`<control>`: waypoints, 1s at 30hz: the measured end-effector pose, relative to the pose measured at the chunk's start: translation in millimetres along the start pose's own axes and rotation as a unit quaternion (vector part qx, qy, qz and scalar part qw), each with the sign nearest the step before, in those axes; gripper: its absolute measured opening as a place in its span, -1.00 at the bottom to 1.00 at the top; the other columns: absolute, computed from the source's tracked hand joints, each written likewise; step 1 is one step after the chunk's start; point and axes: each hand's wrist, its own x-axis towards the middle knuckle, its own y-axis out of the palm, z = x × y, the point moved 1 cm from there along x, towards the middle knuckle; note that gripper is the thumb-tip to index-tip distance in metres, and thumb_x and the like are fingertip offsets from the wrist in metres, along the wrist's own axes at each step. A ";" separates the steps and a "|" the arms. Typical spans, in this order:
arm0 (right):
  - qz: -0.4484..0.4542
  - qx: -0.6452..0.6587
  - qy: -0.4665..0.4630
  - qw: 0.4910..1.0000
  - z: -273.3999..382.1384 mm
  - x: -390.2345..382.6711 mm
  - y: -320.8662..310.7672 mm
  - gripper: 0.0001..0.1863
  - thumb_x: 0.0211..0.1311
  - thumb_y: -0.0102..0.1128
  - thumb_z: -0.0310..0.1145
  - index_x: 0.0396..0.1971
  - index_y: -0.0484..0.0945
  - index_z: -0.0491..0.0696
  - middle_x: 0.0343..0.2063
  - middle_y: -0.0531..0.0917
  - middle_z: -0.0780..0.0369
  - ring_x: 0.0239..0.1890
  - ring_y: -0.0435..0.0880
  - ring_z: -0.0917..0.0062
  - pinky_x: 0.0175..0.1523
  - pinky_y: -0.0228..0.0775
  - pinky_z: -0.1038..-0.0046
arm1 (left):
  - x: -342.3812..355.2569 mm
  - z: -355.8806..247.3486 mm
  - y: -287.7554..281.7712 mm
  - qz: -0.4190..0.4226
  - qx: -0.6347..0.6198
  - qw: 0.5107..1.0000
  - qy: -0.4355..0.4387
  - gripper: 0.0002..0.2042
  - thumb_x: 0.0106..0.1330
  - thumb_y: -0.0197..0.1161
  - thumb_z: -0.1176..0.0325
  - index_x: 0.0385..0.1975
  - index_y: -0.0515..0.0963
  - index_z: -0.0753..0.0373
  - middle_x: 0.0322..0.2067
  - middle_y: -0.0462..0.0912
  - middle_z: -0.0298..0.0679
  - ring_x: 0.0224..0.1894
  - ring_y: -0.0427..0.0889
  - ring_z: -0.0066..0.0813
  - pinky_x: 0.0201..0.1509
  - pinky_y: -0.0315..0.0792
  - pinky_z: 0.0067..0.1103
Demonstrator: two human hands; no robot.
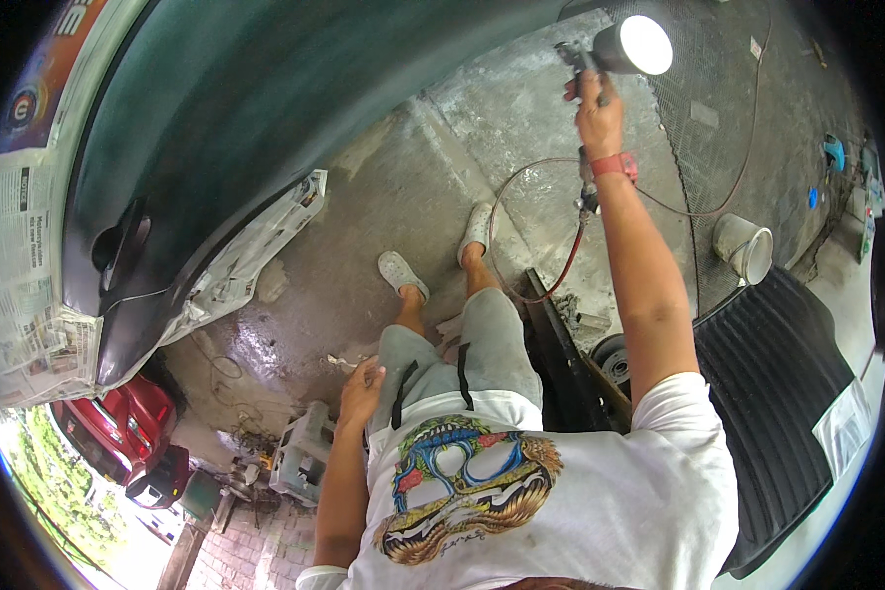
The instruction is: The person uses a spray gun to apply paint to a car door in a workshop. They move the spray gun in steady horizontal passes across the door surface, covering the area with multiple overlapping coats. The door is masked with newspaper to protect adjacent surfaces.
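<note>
My right hand (pixel 600 113) grips a metal spray gun (pixel 582 69) at arm's length in the upper right. A round cup (pixel 615 47) with a bright white top is on the gun, and a red and grey hose (pixel 572 251) hangs from below it. My left hand (pixel 361 388) hangs beside my grey shorts, fingers loosely bent and apart, with nothing visible in it. On the left is a dark green car panel (pixel 226 88) with a door handle (pixel 120 251), edged with taped newspaper (pixel 20 246).
A white bucket (pixel 742 246) and a black ridged panel (pixel 767 393) are at the right. My feet stand on wet concrete (pixel 344 246). A red car (pixel 118 428), a grey plastic container (pixel 300 452) and clutter are at the lower left.
</note>
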 end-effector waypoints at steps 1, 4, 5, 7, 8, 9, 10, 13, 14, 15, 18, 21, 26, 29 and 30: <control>0.012 -0.007 -0.004 1.000 12.9 -22.6 11.5 -0.51 0.55 0.10 -0.07 -0.05 0.65 -0.28 -0.42 0.79 0.07 -0.34 0.81 0.38 -0.15 0.57 0.35 | 1.1 4.2 -3.0 0.003 0.006 1.000 -0.002 -0.55 0.50 0.26 0.13 0.30 0.53 0.17 0.18 0.67 -0.06 0.22 0.66 -0.22 0.31 0.47 -0.36; 0.050 -0.009 -0.026 0.998 34.5 -83.7 43.7 -0.52 0.51 0.14 -0.09 -0.01 0.63 -0.29 -0.36 0.78 -0.03 -0.25 0.82 0.21 -0.08 0.58 0.28 | 5.7 19.5 -12.4 0.002 0.014 1.000 0.028 -0.54 0.51 0.23 0.11 0.30 0.52 0.19 0.20 0.66 -0.06 0.23 0.65 -0.18 0.32 0.46 -0.36; 0.062 -0.005 -0.033 0.997 37.5 -104.1 54.9 -0.51 0.49 0.16 -0.09 0.01 0.63 -0.29 -0.33 0.78 -0.07 -0.22 0.82 0.15 -0.05 0.58 0.25 | 8.7 27.9 -16.0 0.004 0.014 0.999 0.037 -0.54 0.51 0.23 0.11 0.30 0.52 0.19 0.20 0.66 -0.06 0.23 0.65 -0.18 0.32 0.46 -0.35; 0.090 -0.005 -0.050 0.995 44.8 -143.2 77.7 -0.50 0.47 0.18 -0.08 0.01 0.61 -0.29 -0.27 0.76 -0.13 -0.15 0.78 0.01 -0.03 0.57 0.20 | 17.6 50.7 -23.5 0.005 0.015 0.999 0.051 -0.54 0.52 0.22 0.10 0.31 0.51 0.19 0.20 0.65 -0.06 0.23 0.65 -0.18 0.33 0.45 -0.35; 0.104 -0.004 -0.059 0.993 51.2 -161.3 89.5 -0.49 0.46 0.19 -0.08 0.02 0.61 -0.30 -0.24 0.74 -0.16 -0.11 0.77 -0.05 -0.02 0.57 0.17 | 23.3 66.3 -26.9 0.004 0.012 0.998 0.053 -0.54 0.52 0.21 0.09 0.31 0.51 0.17 0.21 0.66 -0.08 0.24 0.64 -0.18 0.33 0.45 -0.35; 0.107 -0.013 -0.074 0.991 58.9 -179.5 101.3 -0.49 0.44 0.20 -0.07 0.00 0.62 -0.29 -0.21 0.72 -0.18 -0.09 0.72 -0.13 -0.01 0.56 0.12 | 28.9 82.0 -30.1 0.003 0.008 0.998 0.056 -0.54 0.53 0.21 0.08 0.31 0.51 0.16 0.21 0.66 -0.09 0.24 0.64 -0.18 0.34 0.45 -0.35; 0.121 -0.016 -0.072 0.990 65.3 -197.5 111.6 -0.50 0.43 0.20 -0.07 0.00 0.62 -0.28 -0.21 0.72 -0.17 -0.10 0.72 -0.13 -0.01 0.55 0.11 | 31.1 87.9 -37.8 0.003 0.005 0.998 0.061 -0.54 0.53 0.20 0.07 0.31 0.51 0.14 0.21 0.66 -0.11 0.25 0.64 -0.18 0.34 0.45 -0.35; 0.146 -0.012 -0.091 0.985 84.8 -247.7 146.5 -0.51 0.41 0.22 -0.06 -0.02 0.65 -0.23 -0.23 0.73 -0.16 -0.14 0.72 -0.12 -0.04 0.55 0.08 | 26.6 109.1 -60.5 -0.006 0.021 0.999 0.043 -0.54 0.54 0.18 0.05 0.31 0.51 0.13 0.23 0.64 -0.10 0.25 0.64 -0.17 0.36 0.43 -0.34; 0.162 -0.022 -0.093 0.982 92.2 -263.0 156.5 -0.53 0.42 0.22 -0.07 -0.02 0.65 -0.23 -0.24 0.73 -0.14 -0.15 0.72 -0.11 -0.05 0.55 0.10 | 27.0 119.2 -67.4 -0.007 0.025 0.999 0.039 -0.54 0.54 0.18 0.03 0.31 0.51 0.13 0.23 0.64 -0.09 0.25 0.64 -0.16 0.37 0.43 -0.33; 0.178 -0.032 -0.095 0.979 100.2 -278.2 164.9 -0.54 0.43 0.21 -0.08 -0.03 0.64 -0.24 -0.25 0.74 -0.12 -0.15 0.73 -0.09 -0.06 0.56 0.12 | 26.7 128.7 -74.5 -0.008 0.028 0.999 0.035 -0.53 0.54 0.17 0.02 0.32 0.51 0.13 0.23 0.64 -0.09 0.25 0.63 -0.15 0.37 0.43 -0.32; 0.202 -0.022 -0.106 0.973 110.9 -313.2 199.1 -0.52 0.41 0.22 -0.04 -0.12 0.65 -0.24 -0.31 0.72 -0.13 -0.23 0.72 -0.10 -0.12 0.54 0.08 | 31.8 166.4 -92.7 -0.013 0.039 0.999 0.021 -0.51 0.54 0.16 -0.02 0.32 0.51 0.12 0.23 0.64 -0.07 0.26 0.62 -0.13 0.36 0.43 -0.31; 0.272 -0.061 -0.116 0.953 107.3 -343.5 226.8 -0.47 0.39 0.21 0.07 -0.20 0.65 -0.21 -0.37 0.70 -0.13 -0.29 0.72 -0.06 -0.15 0.56 0.07 | 30.9 187.3 -107.5 -0.015 0.047 0.999 -0.002 -0.54 0.52 0.20 0.03 0.30 0.53 0.13 0.18 0.67 -0.06 0.23 0.65 -0.15 0.33 0.46 -0.36; 0.284 0.001 -0.140 0.948 144.5 -380.9 264.6 -0.49 0.39 0.21 0.08 -0.17 0.67 -0.16 -0.34 0.70 -0.07 -0.31 0.70 -0.01 -0.14 0.55 0.04 | 34.0 228.6 -113.2 -0.031 0.071 0.997 -0.007 -0.54 0.51 0.23 0.01 0.28 0.55 0.12 0.15 0.69 -0.02 0.22 0.66 -0.10 0.32 0.46 -0.35; 0.315 -0.003 -0.158 0.936 161.0 -394.4 279.3 -0.51 0.42 0.19 0.05 -0.12 0.65 -0.14 -0.32 0.69 -0.03 -0.27 0.70 0.02 -0.13 0.56 0.06 | 31.9 229.8 -114.2 -0.011 0.042 0.999 -0.015 -0.52 0.50 0.22 -0.02 0.28 0.55 0.12 0.15 0.69 0.01 0.25 0.64 -0.06 0.34 0.44 -0.32; 0.326 0.001 -0.160 0.932 163.5 -396.5 285.1 -0.51 0.43 0.19 0.05 -0.11 0.65 -0.15 -0.32 0.69 -0.02 -0.27 0.70 0.02 -0.13 0.56 0.06 | 36.1 234.2 -112.2 -0.009 0.039 0.999 -0.009 -0.52 0.50 0.21 -0.02 0.28 0.55 0.12 0.15 0.68 0.01 0.26 0.63 -0.06 0.35 0.44 -0.32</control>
